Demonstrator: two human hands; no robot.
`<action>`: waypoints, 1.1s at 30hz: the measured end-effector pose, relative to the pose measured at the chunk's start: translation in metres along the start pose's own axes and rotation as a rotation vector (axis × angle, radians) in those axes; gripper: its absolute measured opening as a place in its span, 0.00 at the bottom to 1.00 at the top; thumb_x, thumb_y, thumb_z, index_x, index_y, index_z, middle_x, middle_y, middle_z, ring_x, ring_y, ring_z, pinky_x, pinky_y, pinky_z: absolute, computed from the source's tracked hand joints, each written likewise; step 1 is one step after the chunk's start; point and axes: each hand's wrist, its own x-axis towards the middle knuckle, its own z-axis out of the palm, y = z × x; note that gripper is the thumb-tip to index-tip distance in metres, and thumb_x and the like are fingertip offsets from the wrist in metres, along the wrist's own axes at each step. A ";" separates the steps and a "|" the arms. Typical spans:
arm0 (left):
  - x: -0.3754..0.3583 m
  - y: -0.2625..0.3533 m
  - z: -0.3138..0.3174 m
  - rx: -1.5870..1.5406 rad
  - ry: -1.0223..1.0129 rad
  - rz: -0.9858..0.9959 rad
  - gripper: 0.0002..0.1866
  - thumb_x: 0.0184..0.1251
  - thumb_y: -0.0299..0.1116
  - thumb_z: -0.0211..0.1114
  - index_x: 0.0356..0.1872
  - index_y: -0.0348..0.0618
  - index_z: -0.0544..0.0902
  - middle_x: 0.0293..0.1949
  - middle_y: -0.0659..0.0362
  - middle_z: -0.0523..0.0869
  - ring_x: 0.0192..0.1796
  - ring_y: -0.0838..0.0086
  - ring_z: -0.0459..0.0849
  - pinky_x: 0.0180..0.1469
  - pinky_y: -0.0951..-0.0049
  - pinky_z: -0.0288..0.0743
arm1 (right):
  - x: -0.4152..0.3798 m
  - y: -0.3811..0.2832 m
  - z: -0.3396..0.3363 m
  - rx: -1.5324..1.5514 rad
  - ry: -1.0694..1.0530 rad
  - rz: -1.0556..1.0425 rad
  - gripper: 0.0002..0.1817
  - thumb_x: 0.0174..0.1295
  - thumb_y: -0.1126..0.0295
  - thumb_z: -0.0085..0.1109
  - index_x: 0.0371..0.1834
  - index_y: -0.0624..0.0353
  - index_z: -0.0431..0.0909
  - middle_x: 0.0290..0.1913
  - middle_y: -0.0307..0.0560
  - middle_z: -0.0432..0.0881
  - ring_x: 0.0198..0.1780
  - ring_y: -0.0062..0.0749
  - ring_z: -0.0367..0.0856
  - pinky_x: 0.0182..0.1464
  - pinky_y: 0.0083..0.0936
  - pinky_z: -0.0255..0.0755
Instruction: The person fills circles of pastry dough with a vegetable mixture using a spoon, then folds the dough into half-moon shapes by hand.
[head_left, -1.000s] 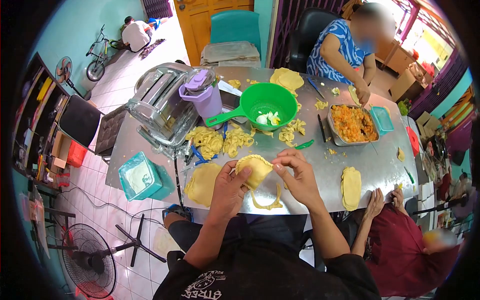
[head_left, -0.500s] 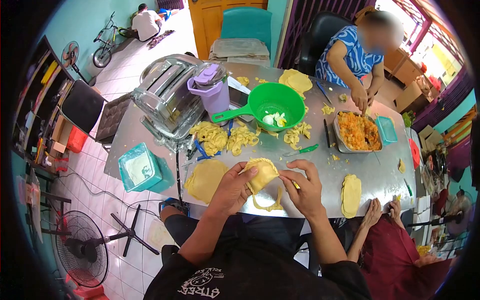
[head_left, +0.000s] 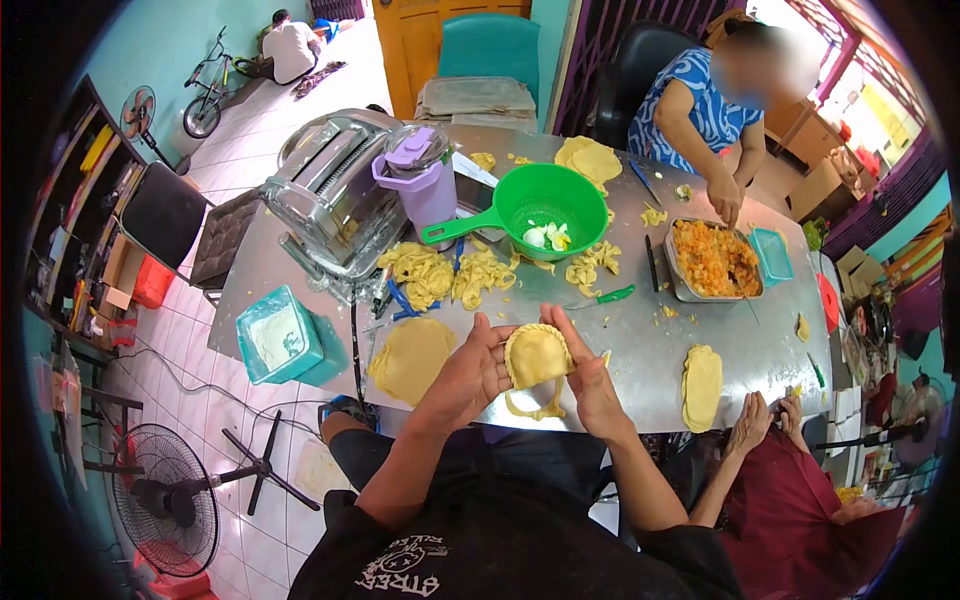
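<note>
A raw curry puff (head_left: 538, 358), half-moon shaped with a crimped rope edge, is held upright between my two hands over the near table edge. My left hand (head_left: 472, 372) supports its left side with the fingers behind it. My right hand (head_left: 594, 388) presses against its right side, fingers fairly straight and pointing up. Below the puff a curved dough strip (head_left: 537, 408) lies on the table. A flat dough round (head_left: 412, 362) rests left of my left hand. Beyond my right hand lies a green-handled knife (head_left: 612, 296).
A green strainer (head_left: 552, 210) with egg pieces, dough scraps (head_left: 420, 275), a pasta machine (head_left: 335, 190) and a lilac tumbler (head_left: 418, 190) stand farther back. A filling tray (head_left: 715, 262) is at right, near a co-worker's hand (head_left: 725, 200). Another person's hands (head_left: 750, 425) are at the right edge.
My right hand has moved from pinching the puff's edge to lying along its right side. The puff has turned upright, its curved edge now upward. The co-worker's hands shifted slightly near the filling tray.
</note>
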 end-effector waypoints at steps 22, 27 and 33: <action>-0.008 -0.017 0.019 0.529 0.066 0.502 0.47 0.78 0.68 0.26 0.78 0.34 0.55 0.79 0.47 0.61 0.81 0.59 0.57 0.82 0.60 0.45 | -0.008 -0.005 0.024 0.844 0.159 0.167 0.43 0.77 0.37 0.32 0.83 0.59 0.48 0.81 0.52 0.57 0.79 0.42 0.62 0.77 0.42 0.62; -0.007 -0.008 0.010 0.772 0.011 0.590 0.46 0.79 0.68 0.29 0.70 0.32 0.69 0.69 0.45 0.76 0.75 0.56 0.70 0.78 0.58 0.56 | -0.012 -0.010 0.020 0.882 0.157 0.213 0.44 0.77 0.36 0.32 0.83 0.60 0.49 0.77 0.53 0.63 0.76 0.43 0.66 0.75 0.42 0.65; -0.005 -0.012 0.009 0.958 -0.001 0.741 0.49 0.75 0.72 0.28 0.67 0.33 0.74 0.66 0.46 0.79 0.73 0.57 0.72 0.76 0.56 0.59 | -0.016 0.001 0.004 1.194 0.011 0.276 0.46 0.76 0.34 0.31 0.82 0.63 0.48 0.78 0.56 0.62 0.76 0.47 0.67 0.73 0.46 0.69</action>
